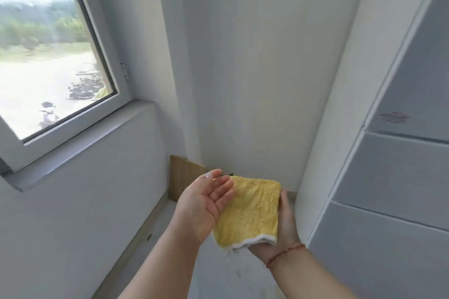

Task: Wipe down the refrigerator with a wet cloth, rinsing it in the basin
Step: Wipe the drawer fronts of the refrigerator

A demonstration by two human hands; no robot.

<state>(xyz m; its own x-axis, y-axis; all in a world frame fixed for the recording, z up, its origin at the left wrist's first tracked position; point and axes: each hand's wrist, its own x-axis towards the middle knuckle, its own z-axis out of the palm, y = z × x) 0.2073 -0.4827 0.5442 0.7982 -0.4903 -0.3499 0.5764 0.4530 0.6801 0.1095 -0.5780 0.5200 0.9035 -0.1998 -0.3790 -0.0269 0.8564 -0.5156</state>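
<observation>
So the folded yellow terry cloth with white edging (250, 211) lies flat on the right hand (283, 233), which cups it from below, fingers hidden under it. The left hand (204, 206) is open-palmed, fingers straight, tips overlapping the cloth's left edge. I'd square the fold into a flat pad before hitting the tall white refrigerator (393, 128) on the right. No basin in view.

A home's room corner; window (48, 56) with sill, painted walls, pale refrigerator (401, 177) beside.
</observation>
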